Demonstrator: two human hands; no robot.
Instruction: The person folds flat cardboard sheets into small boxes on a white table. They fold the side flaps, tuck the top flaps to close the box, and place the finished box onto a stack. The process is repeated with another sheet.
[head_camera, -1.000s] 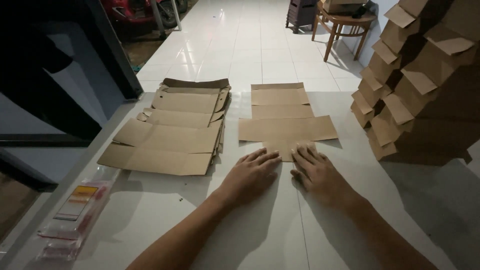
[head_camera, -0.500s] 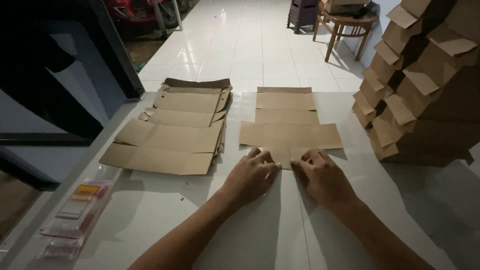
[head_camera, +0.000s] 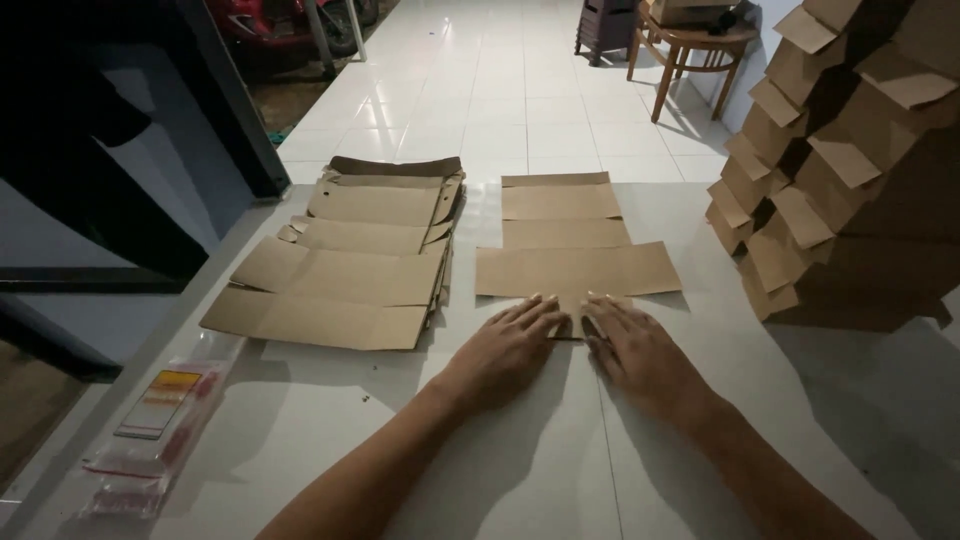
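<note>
— Where are my hands?
— My left hand and right hand lie flat, fingers spread, gripping nothing, pressing the near flap of the flat cardboard blank at frame centre.
— Anything nearby?
— A stack of blanks lies left of centre.

One flat cardboard blank under two hands, left hand, right hand, one stack of flat blanks left of it, one pile of folded boxes right of it, one wooden stool beyond it, one clear plastic packet well left of it
</note>
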